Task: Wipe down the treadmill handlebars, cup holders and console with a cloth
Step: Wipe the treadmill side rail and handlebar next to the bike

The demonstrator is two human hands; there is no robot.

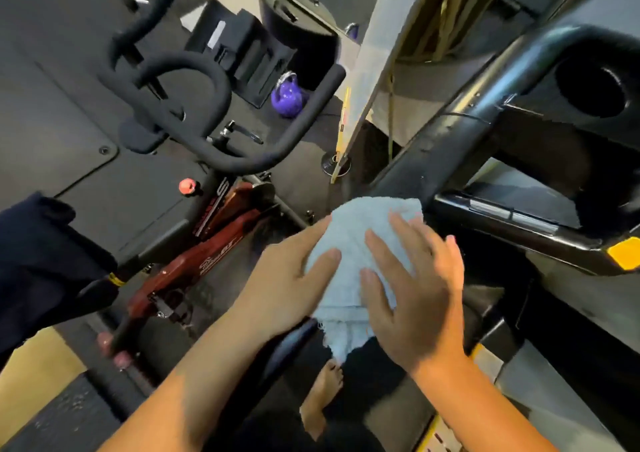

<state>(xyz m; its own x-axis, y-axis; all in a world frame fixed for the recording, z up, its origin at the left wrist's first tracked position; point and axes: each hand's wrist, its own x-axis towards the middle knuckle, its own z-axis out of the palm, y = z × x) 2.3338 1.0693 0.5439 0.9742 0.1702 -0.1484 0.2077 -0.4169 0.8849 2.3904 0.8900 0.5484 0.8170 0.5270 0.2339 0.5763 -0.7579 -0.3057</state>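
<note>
A pale blue terry cloth is draped over the black treadmill handlebar, which runs from the centre up to the right. My left hand lies on the cloth's left side with the thumb on top. My right hand presses flat on its right side, fingers straight and spread. The handlebar's lower stretch is hidden under cloth and hands. A round black cup holder sits at the upper right, beside the console area with a yellow tab.
A spin bike with black handlebars, a red frame and a red knob stands to the left. A purple kettlebell rests on the dark floor mats behind it. My bare foot shows below.
</note>
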